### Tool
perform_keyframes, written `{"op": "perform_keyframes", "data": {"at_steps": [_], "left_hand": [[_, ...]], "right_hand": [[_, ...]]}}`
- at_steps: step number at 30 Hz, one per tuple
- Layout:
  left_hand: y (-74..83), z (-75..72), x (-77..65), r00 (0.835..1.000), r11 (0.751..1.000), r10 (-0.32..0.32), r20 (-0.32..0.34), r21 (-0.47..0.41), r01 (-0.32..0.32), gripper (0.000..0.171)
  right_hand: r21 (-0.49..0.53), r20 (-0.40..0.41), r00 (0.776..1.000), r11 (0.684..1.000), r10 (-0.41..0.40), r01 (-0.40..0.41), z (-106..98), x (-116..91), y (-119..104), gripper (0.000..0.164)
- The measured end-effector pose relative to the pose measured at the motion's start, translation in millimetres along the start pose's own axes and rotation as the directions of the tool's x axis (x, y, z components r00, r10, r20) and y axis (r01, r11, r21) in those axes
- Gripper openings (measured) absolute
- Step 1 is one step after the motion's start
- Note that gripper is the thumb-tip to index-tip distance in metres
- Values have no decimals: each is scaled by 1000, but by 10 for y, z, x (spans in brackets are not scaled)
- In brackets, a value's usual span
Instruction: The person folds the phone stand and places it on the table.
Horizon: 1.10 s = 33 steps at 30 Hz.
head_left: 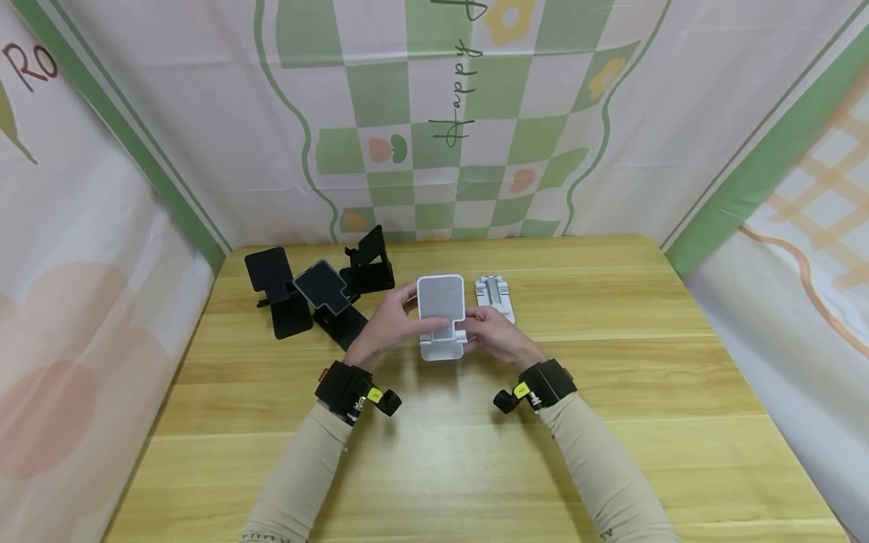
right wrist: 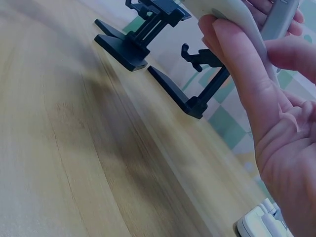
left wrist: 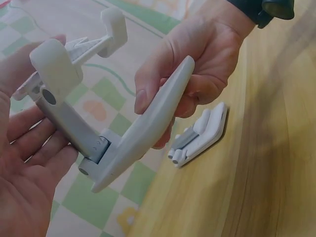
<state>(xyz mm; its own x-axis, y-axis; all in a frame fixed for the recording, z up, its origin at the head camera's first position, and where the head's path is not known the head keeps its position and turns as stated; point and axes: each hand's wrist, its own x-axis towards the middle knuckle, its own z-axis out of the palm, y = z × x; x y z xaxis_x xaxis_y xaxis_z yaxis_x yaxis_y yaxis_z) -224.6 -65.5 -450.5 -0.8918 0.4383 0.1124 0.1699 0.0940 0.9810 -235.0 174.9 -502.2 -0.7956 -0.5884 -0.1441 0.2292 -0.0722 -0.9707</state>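
Note:
An unfolded white phone stand (head_left: 441, 296) with a grey pad is held up above the table between both hands. My left hand (head_left: 392, 323) grips it from the left, thumb across the front and fingers behind. In the left wrist view, that hand (left wrist: 27, 168) is around the arm and cradle end. From the other side my right hand (head_left: 501, 335) pinches the stand's flat white base (left wrist: 148, 128) between thumb and fingers. A folded white phone stand (head_left: 494, 292) lies on the table just beyond the right hand.
Three unfolded black phone stands (head_left: 278, 290), (head_left: 322, 286), (head_left: 369, 264) are grouped at the back left of the wooden table (head_left: 434, 467), close to my left hand. A patterned cloth (head_left: 380, 94) hangs behind the table's back edge, with more cloth at both sides.

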Motion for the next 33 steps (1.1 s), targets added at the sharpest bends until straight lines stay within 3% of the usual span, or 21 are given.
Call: {"op": "perform_keyframes", "data": {"at_steps": [6,11,22,33], "left_hand": [[0,-7,21,999,998,51,-2,35,-51,52],[5,-10,27,999,997,53,-14,50,-52,47],[-14,-10,46,994,991,112,-13,79,-110,43],[-57,30,72,992,988,111,-64,116,-103,41]], "right_hand": [[14,5,1000,1000,-7,7,-5,-11,12,51],[15,14,1000,1000,-11,11,-16,-13,29,51],[29,6,1000,999,-14,14,2,-32,31,49],[29,23,999,999,-30,29,-4,-29,34,49]]}}
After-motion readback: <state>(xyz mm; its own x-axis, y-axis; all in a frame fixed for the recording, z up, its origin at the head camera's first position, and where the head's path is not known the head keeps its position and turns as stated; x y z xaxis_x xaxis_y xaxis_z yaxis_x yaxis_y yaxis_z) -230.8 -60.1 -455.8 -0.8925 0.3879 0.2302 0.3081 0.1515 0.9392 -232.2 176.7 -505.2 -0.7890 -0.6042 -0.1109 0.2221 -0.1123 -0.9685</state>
